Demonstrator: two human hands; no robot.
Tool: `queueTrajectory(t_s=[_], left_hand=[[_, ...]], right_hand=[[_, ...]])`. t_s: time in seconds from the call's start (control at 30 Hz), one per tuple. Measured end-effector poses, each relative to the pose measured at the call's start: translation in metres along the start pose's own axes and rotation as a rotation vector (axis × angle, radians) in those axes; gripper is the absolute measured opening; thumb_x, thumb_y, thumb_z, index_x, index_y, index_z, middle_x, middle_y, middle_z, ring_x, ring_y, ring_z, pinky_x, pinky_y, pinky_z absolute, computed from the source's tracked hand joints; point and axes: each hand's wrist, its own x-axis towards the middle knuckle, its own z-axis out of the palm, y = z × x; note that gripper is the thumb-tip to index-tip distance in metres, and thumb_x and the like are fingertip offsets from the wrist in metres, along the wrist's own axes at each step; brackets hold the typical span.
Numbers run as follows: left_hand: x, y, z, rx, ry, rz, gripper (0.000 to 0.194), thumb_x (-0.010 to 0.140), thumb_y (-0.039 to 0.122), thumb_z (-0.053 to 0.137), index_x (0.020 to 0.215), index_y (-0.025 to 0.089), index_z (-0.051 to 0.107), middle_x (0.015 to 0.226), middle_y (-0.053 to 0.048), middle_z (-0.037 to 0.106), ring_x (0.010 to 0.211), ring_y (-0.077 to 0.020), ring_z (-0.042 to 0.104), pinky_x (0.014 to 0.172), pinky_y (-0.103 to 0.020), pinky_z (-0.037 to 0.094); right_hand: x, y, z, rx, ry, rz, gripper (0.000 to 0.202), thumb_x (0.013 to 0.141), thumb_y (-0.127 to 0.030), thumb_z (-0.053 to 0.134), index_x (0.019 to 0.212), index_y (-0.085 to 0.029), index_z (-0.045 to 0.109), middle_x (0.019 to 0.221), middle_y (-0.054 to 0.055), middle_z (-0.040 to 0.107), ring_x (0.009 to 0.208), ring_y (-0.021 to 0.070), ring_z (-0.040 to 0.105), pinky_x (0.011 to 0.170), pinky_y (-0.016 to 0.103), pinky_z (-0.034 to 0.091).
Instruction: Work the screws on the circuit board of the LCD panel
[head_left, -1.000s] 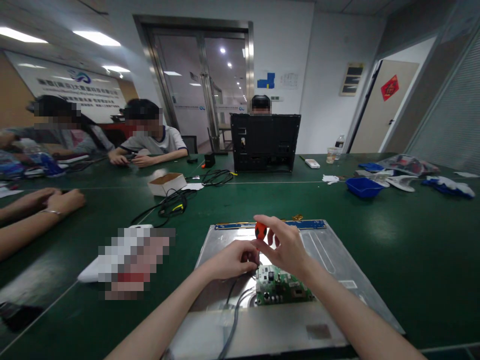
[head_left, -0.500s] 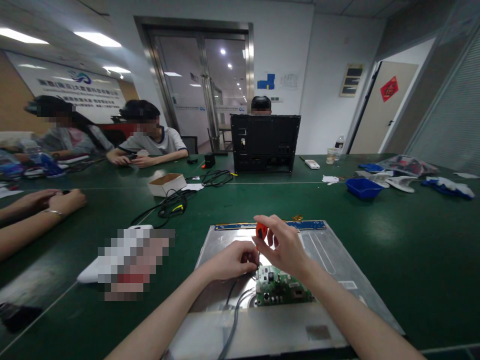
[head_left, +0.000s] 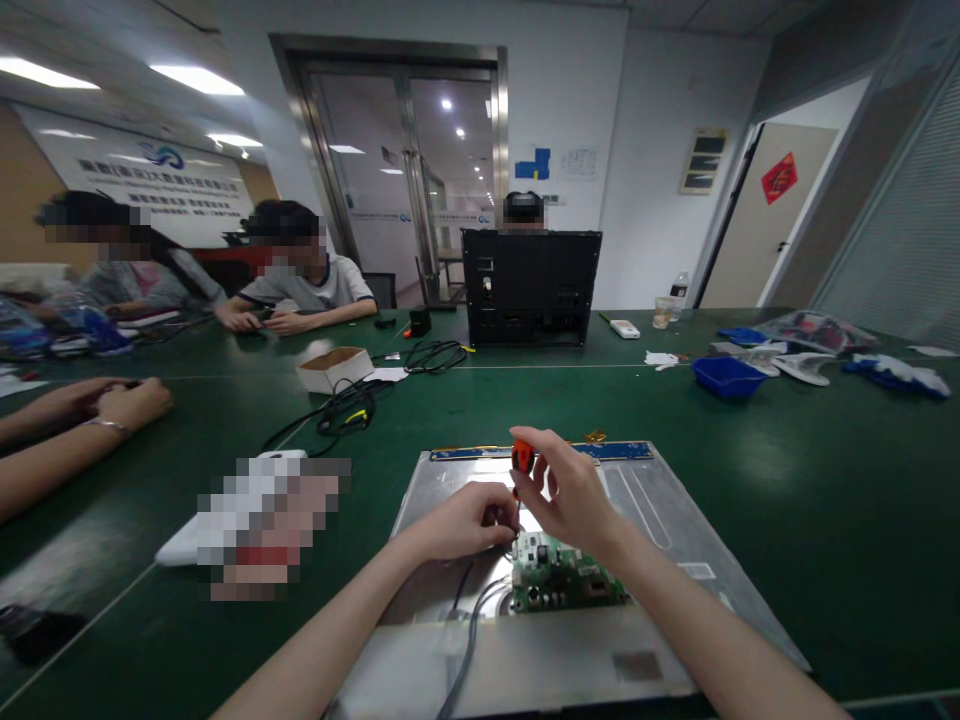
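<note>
My right hand [head_left: 566,485] grips the orange-and-black handle of a screwdriver [head_left: 523,457] between thumb and fingers. The screwdriver stands nearly upright, its thin shaft pointing down at the upper-left corner of a green circuit board [head_left: 562,575]. Close beside the shaft, my left hand [head_left: 472,518] is closed in a pinch near that corner; what its fingertips hold is hidden. Beneath both hands lies a silvery metal display panel [head_left: 675,560] carrying the board, with a blue circuit strip [head_left: 622,450] along its far edge. A grey cable [head_left: 469,650] runs over the panel's near left part.
Left of the panel are a white object [head_left: 180,540], partly blurred out, and black cables [head_left: 345,410] by a small open box [head_left: 334,370]. A black monitor casing [head_left: 532,285] stands at the back. A blue tray [head_left: 727,377] sits to the right. Co-workers' hands [head_left: 135,405] rest at left.
The screwdriver handle has turned a little in my right hand, showing a different side, and the fingers have shifted slightly. My left hand keeps its place.
</note>
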Motion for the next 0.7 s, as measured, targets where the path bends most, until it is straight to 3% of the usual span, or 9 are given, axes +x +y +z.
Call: queueTrajectory(t_s=[0.23,0.47,0.7], left_hand=[[-0.0003,0.0001,0.0006,-0.009,0.005,0.001,0.007,0.070,0.019,0.063,0.075,0.017,0.059,0.068,0.003,0.055,0.064,-0.0140,0.051,0.062,-0.024,0.041],[-0.0003,-0.0008,0.0014,0.004,0.000,-0.004,0.011,0.070,0.016,0.061,0.080,0.017,0.062,0.071,0.002,0.057,0.066,-0.0140,0.052,0.059,-0.022,0.041],[-0.0007,0.0001,-0.0004,0.029,0.001,-0.008,0.007,0.072,0.016,0.061,0.078,0.017,0.062,0.072,0.002,0.057,0.066,-0.0145,0.052,0.060,-0.023,0.042]], right_hand=[[-0.0014,0.0039,0.0011,-0.056,-0.016,0.036,0.030,0.096,-0.028,0.056,0.125,-0.024,0.049,0.083,-0.001,0.059,0.052,0.0088,0.048,0.047,0.021,0.039],[-0.0009,0.0004,-0.0001,0.012,-0.058,0.034,0.045,0.092,-0.015,0.047,0.137,-0.022,0.041,0.089,0.002,0.063,0.054,0.0093,0.052,0.047,0.022,0.039],[-0.0015,0.0047,0.0031,-0.024,-0.023,0.025,0.035,0.094,-0.023,0.055,0.128,-0.024,0.046,0.084,-0.001,0.059,0.052,0.0093,0.049,0.047,0.021,0.039]])
